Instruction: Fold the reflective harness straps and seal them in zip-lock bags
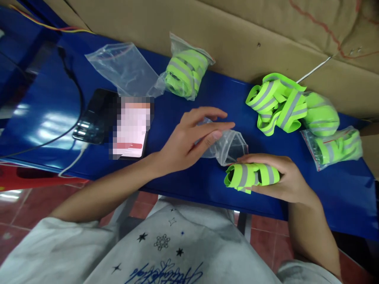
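My right hand [284, 175] is wrapped round a rolled-up neon-yellow reflective strap [244, 175] with grey stripes, near the table's front edge. To its left, my left hand [197, 136] hovers with fingers stretched out and apart. Under and beyond those fingers lies a clear plastic bag [232, 146], partly covered by the hand. Whether the left fingertips touch the bag I cannot tell. The bag's near end reaches close to the roll and my right fingertips.
Loose reflective straps [278, 102] lie tangled at the back right, beside bagged ones [321, 114] [337, 146]. Another bagged strap [188, 73] sits at the back, next to a flat clear bag [124, 67]. A phone [132, 130] and a dark cabled device [94, 118] occupy the left.
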A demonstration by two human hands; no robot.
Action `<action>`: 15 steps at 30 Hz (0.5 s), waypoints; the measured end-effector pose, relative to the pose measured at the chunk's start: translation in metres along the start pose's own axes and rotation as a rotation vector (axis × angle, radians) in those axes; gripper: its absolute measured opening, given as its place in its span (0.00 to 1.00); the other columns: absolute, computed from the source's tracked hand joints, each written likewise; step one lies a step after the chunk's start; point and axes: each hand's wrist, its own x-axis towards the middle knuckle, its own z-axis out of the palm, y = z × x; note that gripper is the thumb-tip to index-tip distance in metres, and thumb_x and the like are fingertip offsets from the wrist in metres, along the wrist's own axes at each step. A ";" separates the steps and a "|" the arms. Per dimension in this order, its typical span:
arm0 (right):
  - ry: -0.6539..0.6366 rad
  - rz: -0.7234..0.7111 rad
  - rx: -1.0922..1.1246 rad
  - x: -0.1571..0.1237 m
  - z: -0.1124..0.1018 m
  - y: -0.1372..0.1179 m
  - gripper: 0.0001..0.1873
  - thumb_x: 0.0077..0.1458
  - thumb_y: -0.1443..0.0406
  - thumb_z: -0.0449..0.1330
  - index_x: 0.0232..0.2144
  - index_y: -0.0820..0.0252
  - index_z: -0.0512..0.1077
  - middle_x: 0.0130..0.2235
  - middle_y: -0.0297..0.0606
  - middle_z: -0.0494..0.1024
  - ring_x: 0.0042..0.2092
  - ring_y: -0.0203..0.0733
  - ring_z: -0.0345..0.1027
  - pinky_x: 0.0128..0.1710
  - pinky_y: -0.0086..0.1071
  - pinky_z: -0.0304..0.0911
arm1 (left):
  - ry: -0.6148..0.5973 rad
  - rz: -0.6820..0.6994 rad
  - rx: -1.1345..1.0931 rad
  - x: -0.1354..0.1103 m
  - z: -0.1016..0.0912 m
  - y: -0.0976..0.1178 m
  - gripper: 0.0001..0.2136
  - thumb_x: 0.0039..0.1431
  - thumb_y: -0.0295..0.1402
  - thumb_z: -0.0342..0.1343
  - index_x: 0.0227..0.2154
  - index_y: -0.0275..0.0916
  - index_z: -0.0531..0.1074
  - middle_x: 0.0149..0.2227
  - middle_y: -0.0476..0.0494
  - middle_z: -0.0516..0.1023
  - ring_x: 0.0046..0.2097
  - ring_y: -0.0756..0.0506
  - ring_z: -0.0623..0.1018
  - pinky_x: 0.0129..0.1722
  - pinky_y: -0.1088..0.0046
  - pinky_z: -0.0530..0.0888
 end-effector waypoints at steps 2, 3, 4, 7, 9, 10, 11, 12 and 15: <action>0.031 0.122 0.187 -0.002 -0.005 0.001 0.34 0.40 0.62 0.81 0.52 0.41 0.81 0.56 0.35 0.83 0.52 0.53 0.82 0.50 0.41 0.80 | -0.040 0.080 0.072 -0.002 0.001 -0.002 0.17 0.76 0.37 0.50 0.60 0.45 0.76 0.63 0.39 0.76 0.63 0.43 0.77 0.63 0.59 0.72; 0.087 0.194 0.299 -0.003 -0.006 0.002 0.34 0.38 0.60 0.82 0.50 0.42 0.82 0.54 0.36 0.84 0.50 0.54 0.83 0.48 0.41 0.80 | -0.049 0.119 0.100 -0.003 0.002 -0.003 0.17 0.76 0.36 0.50 0.61 0.45 0.75 0.63 0.38 0.77 0.63 0.43 0.77 0.63 0.59 0.72; 0.175 0.270 0.395 -0.004 -0.008 0.003 0.33 0.37 0.58 0.82 0.49 0.43 0.82 0.50 0.35 0.86 0.46 0.53 0.84 0.43 0.41 0.81 | -0.044 0.156 0.128 -0.005 0.005 -0.004 0.18 0.75 0.35 0.51 0.62 0.44 0.74 0.63 0.37 0.77 0.63 0.42 0.77 0.62 0.59 0.72; 0.430 0.482 0.507 -0.001 -0.010 0.003 0.32 0.33 0.59 0.83 0.45 0.45 0.83 0.37 0.30 0.86 0.33 0.46 0.81 0.33 0.36 0.78 | 0.021 0.252 0.214 -0.009 0.013 -0.006 0.19 0.74 0.34 0.53 0.64 0.42 0.71 0.64 0.34 0.76 0.63 0.41 0.77 0.62 0.58 0.72; 0.397 0.581 0.492 0.004 -0.010 0.003 0.31 0.31 0.61 0.83 0.42 0.47 0.84 0.35 0.29 0.85 0.31 0.43 0.79 0.31 0.33 0.76 | 0.018 0.306 0.266 -0.012 0.018 -0.007 0.20 0.73 0.35 0.54 0.65 0.42 0.70 0.64 0.34 0.76 0.64 0.41 0.77 0.63 0.57 0.72; 0.331 0.614 0.477 0.006 -0.009 0.003 0.30 0.31 0.61 0.83 0.42 0.49 0.84 0.35 0.30 0.85 0.32 0.43 0.79 0.31 0.33 0.76 | -0.006 0.323 0.288 -0.014 0.021 -0.007 0.20 0.73 0.36 0.54 0.65 0.43 0.70 0.65 0.36 0.75 0.65 0.41 0.76 0.64 0.58 0.71; 0.267 0.632 0.459 0.008 -0.009 0.005 0.29 0.32 0.61 0.83 0.41 0.50 0.83 0.36 0.31 0.85 0.33 0.44 0.79 0.32 0.33 0.75 | -0.042 0.332 0.309 -0.016 0.024 -0.007 0.20 0.74 0.36 0.54 0.65 0.45 0.69 0.66 0.37 0.75 0.66 0.42 0.75 0.65 0.58 0.71; 0.215 0.643 0.439 0.010 -0.009 0.006 0.28 0.34 0.60 0.82 0.42 0.51 0.83 0.36 0.31 0.84 0.34 0.44 0.79 0.32 0.33 0.75 | -0.085 0.338 0.327 -0.017 0.026 -0.007 0.19 0.74 0.37 0.53 0.65 0.47 0.69 0.66 0.39 0.74 0.67 0.43 0.74 0.66 0.58 0.70; 0.194 0.641 0.373 0.012 -0.010 0.012 0.27 0.39 0.59 0.81 0.43 0.51 0.82 0.38 0.31 0.84 0.37 0.44 0.79 0.36 0.32 0.74 | -0.240 0.356 0.358 -0.020 0.028 -0.007 0.24 0.74 0.45 0.53 0.68 0.46 0.65 0.69 0.38 0.70 0.69 0.41 0.71 0.68 0.58 0.66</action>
